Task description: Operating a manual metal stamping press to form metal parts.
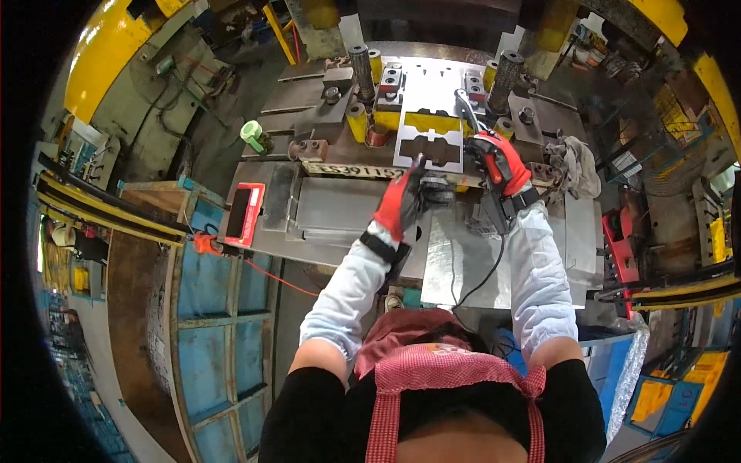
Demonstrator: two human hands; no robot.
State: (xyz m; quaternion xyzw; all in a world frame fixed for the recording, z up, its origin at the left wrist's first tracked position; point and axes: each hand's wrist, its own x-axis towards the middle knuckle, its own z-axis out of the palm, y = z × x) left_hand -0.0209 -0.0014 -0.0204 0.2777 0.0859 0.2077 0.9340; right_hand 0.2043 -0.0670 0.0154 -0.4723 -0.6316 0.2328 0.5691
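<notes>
My right hand point(502, 163), in a red and black glove, is closed around a hand tool point(468, 109) with a grey metal head and a red handle. The tool's head reaches over the right side of a bright metal sheet point(454, 160) with dark cutouts at its near end. This sheet lies in the press die between two dark ribbed posts. My left hand point(403, 202), gloved alike, is at the sheet's near left corner. Its fingers are apart, one pointing forward near the edge; whether it touches the sheet I cannot tell.
Stacked flat plates point(340, 204) lie left of my left hand. Before me is a shiny sheet point(448, 266). A red-framed tray point(246, 214) and a green cup point(252, 134) stand left; a grey rag point(577, 166) lies right. Thick ribbed posts point(505, 81) flank the die.
</notes>
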